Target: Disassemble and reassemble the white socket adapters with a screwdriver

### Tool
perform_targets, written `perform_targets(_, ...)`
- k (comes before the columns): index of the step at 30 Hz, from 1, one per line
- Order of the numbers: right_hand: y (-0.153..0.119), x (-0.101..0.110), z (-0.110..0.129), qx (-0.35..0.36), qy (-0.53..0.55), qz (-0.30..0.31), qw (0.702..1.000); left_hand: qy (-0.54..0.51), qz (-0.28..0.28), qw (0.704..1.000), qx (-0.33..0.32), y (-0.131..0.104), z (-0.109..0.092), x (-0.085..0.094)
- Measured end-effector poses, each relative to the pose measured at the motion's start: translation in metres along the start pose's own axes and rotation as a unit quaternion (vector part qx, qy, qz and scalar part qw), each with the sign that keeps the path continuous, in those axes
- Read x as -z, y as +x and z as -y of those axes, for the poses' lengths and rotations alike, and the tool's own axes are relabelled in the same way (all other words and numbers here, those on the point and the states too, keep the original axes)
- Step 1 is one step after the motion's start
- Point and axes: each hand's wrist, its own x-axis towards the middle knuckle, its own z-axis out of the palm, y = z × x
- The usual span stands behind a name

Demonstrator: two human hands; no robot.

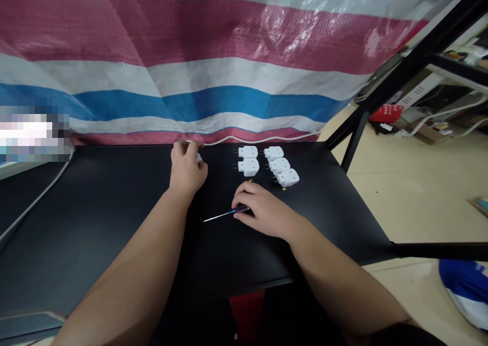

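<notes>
My left hand (187,167) is at the back of the black table (125,203), its fingers curled round a small white piece (199,157) that is mostly hidden. In my right hand (253,206) is a screwdriver (229,212), its thin metal shaft pointing left just over the tabletop. Beyond this hand, two white plugs (248,167) lie one behind the other with their pins to the left. Three more white plugs (287,177) form a slanted row to their right. Small brass-coloured pieces (250,180) lie near the plugs.
A striped plastic sheet (213,102) hangs behind the table. A white cable (229,139) runs along the back edge, and another cable (41,193) crosses the left side. Black metal frame bars (354,132) stand at the right. A pixelated bright area (32,135) is at the left.
</notes>
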Motion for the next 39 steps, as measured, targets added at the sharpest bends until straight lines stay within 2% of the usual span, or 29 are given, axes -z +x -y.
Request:
perform_targets(2,-0.005,0.015,0.001,-0.012,0.059,0.01,0.998,-0.009,0.015,1.0,0.005,0.0,0.002,-0.002)
perform_targets(4,-0.005,0.027,0.004,-0.021,0.1,-0.004,0.995,-0.013,0.037,0.999,0.011,0.001,0.004,-0.004)
perform_targets(7,0.009,0.039,0.012,-0.001,0.112,-0.018,0.994,0.008,0.056,0.998,0.018,0.0,0.006,-0.007)
perform_targets(9,0.024,0.041,0.017,0.032,0.102,0.015,0.994,0.04,0.044,0.998,0.024,-0.001,0.005,-0.009)
perform_targets(11,0.039,0.04,0.021,0.068,0.104,0.084,0.989,0.061,0.034,0.997,0.027,-0.002,0.003,-0.008)
perform_targets(14,0.051,0.036,0.022,0.073,0.143,0.093,0.983,0.056,0.061,0.996,0.025,0.0,-0.002,-0.003)
perform_targets(16,0.054,0.033,0.02,0.075,0.183,0.077,0.977,0.029,0.072,0.997,0.028,0.001,-0.009,0.003)
perform_targets(17,0.054,0.032,0.019,0.084,0.196,0.074,0.974,0.006,0.061,0.998,0.03,0.002,-0.013,0.006)
perform_targets(21,0.054,0.035,0.011,0.1,0.24,0.069,0.963,-0.093,-0.039,0.994,0.046,0.001,-0.029,0.019)
perform_targets(23,0.052,0.043,0.009,0.072,0.268,0.053,0.959,-0.167,-0.055,0.981,0.079,0.0,-0.034,0.024)
perform_targets(25,0.05,0.055,0.007,0.038,0.28,0.025,0.959,-0.272,-0.048,0.957,0.087,-0.002,-0.035,0.029)
perform_targets(27,0.046,0.067,0.006,0.01,0.29,-0.026,0.957,-0.372,-0.006,0.926,0.061,-0.006,-0.034,0.034)
perform_targets(29,0.042,0.079,0.004,-0.013,0.275,-0.06,0.96,-0.427,0.073,0.901,0.022,-0.013,-0.032,0.041)
perform_targets(32,0.037,0.091,-0.001,-0.024,0.255,-0.108,0.961,-0.409,0.203,0.889,-0.043,-0.028,-0.031,0.048)
perform_targets(33,0.036,0.093,-0.002,-0.024,0.251,-0.119,0.96,-0.398,0.23,0.886,-0.065,-0.032,-0.032,0.049)
perform_targets(36,0.035,0.093,-0.004,-0.013,0.238,-0.124,0.963,-0.375,0.274,0.878,-0.118,-0.043,-0.035,0.043)
perform_targets(39,0.035,0.085,-0.001,0.022,0.199,-0.112,0.973,-0.399,0.287,0.862,-0.126,-0.05,-0.039,0.031)
